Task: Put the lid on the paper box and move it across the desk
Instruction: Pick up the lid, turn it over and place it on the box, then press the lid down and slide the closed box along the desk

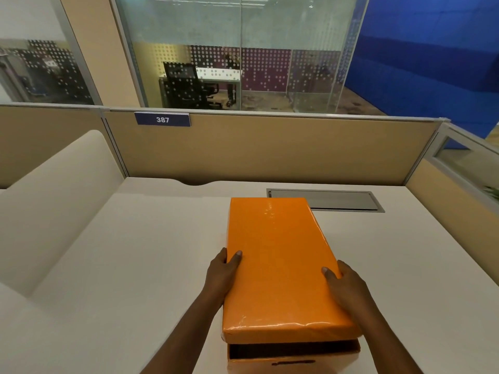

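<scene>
left hand (222,271) and right hand (347,283) clasp the glossy orange rectangular lid (280,263), seemingly unseated above the orange paper box (293,356); lower it level, edges aligned.

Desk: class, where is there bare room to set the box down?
The desk is bare left of the orange lid, up to the cream divider. Also bare to the right, below the grey hatch. Crowded only in the middle, where both hands hold the lid over the box.

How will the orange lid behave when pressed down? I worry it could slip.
The orange lid looks glossy, plastic-wrapped, so probably slippery. It keeps flat between the left hand and right hand, so likely stiff and light. A gap shows above the box.
</scene>
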A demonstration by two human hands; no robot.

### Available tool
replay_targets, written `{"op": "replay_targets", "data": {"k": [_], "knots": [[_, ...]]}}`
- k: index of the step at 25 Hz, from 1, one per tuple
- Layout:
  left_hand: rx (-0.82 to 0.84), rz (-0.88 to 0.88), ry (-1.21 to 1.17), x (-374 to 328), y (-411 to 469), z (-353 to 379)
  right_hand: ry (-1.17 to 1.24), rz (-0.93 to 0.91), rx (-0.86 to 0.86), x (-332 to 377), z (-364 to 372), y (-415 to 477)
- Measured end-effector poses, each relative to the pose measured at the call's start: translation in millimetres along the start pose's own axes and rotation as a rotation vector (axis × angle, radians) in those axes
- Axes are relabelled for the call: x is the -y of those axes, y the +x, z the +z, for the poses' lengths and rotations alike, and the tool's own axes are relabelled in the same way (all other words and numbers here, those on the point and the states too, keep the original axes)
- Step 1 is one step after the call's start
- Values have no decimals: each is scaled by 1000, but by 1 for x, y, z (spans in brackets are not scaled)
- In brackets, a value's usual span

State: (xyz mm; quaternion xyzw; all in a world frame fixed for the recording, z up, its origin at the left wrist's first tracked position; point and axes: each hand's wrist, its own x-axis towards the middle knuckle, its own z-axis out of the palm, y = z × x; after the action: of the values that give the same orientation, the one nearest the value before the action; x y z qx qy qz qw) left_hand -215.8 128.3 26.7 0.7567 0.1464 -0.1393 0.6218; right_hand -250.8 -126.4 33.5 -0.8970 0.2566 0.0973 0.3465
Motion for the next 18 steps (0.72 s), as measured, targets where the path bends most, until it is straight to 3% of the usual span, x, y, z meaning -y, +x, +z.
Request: {"op": "replay_targets", "data": {"k": [10,18], "knots": [[56,-80,-23,13,9,-1,25,-10,44,-8,4,2],[227,-200,28,8,11,-5,-37,18,98,-4,-7,2]]}}
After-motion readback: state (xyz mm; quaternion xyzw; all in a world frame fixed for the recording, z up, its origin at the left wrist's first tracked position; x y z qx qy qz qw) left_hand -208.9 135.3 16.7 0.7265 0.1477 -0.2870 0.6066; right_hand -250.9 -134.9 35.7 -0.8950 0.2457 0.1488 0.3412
